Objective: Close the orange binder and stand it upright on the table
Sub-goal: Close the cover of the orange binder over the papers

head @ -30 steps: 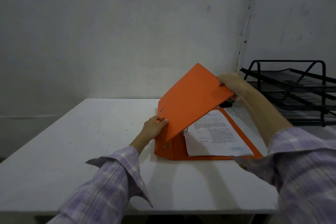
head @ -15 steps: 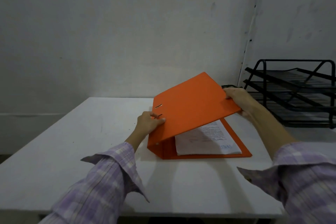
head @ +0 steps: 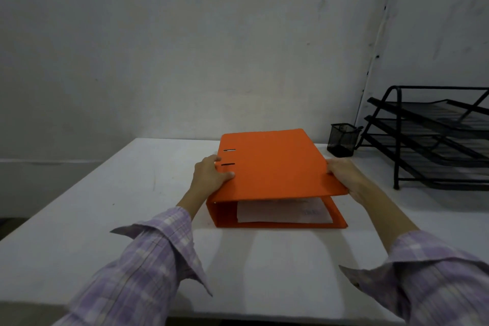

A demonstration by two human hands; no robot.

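The orange binder (head: 275,167) lies flat on the white table (head: 127,209), its spine to the left. Its top cover is down, nearly level, with a narrow gap at the near edge where white paper (head: 283,213) shows inside. My left hand (head: 210,176) grips the spine side, thumb on the cover beside the two slots. My right hand (head: 344,174) holds the cover's right edge, fingers under it.
A black mesh pen cup (head: 342,140) stands at the back right of the binder. A black wire paper tray rack (head: 434,135) fills the table's right side. A grey wall rises behind the table's far edge.
The cover has swung down from a steep tilt to almost flat over the papers. My right hand came down with it. My left hand stayed at the spine.
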